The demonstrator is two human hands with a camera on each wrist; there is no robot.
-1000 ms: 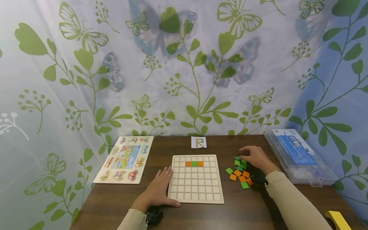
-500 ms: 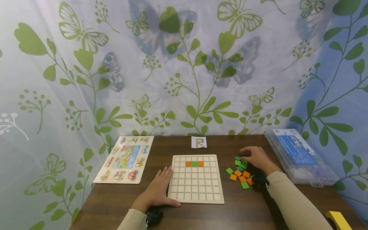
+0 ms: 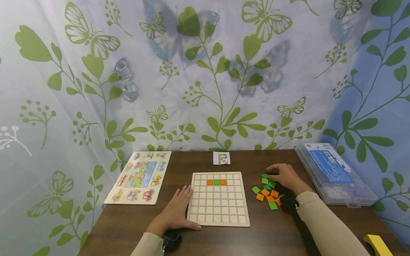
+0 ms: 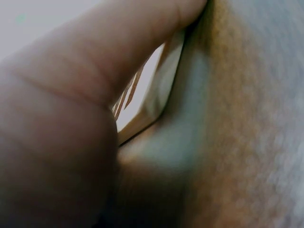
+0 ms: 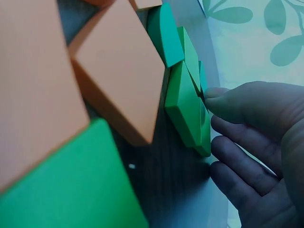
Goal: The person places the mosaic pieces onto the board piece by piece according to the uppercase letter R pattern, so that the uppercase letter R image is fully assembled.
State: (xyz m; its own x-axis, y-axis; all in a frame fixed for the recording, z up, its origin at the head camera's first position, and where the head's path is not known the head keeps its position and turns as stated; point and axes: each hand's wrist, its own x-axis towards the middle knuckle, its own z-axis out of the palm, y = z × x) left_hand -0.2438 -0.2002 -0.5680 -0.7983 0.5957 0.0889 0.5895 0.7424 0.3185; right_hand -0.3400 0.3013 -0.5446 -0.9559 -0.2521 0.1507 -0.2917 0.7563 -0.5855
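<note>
A pale wooden grid board lies on the table, with an orange, a green and another orange square tile in a row near its top. My left hand rests spread along the board's left side, thumb at the near corner; the left wrist view shows the thumb close beside the board's edge. To the right, my right hand reaches to the far end of a loose pile of orange and green tiles. Its thumb touches or nearly touches a dark green piece there. Its fingers are loosely bent.
A picture puzzle board lies at the left. Behind the grid board sits a small pattern card. A clear plastic case with a blue label is at the right. A yellow object shows at the right front.
Hardly anything differs. The right hand shifts very slightly at the far end of the tile pile; the left hand stays at the board.
</note>
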